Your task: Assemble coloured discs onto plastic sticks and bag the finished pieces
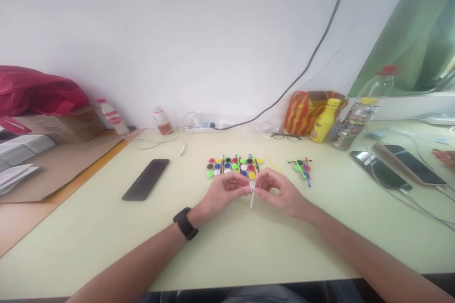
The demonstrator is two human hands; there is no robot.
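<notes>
My left hand and my right hand meet above the table's middle, fingertips pinched on a small white plastic piece. A thin white stick-like part points down from it toward me. Its exact kind is too small to make out. Just beyond my hands lie rows of small round discs in red, black, green, blue, white and yellow, with coloured thin pointers among them. To the right sits a cluster of assembled discs with arrow-shaped pointers in black, red, green and blue.
A black phone lies at left; two more phones with cables are at right. Along the wall stand a power strip, bottles, a striped bag and glasses. Cardboard covers the left side.
</notes>
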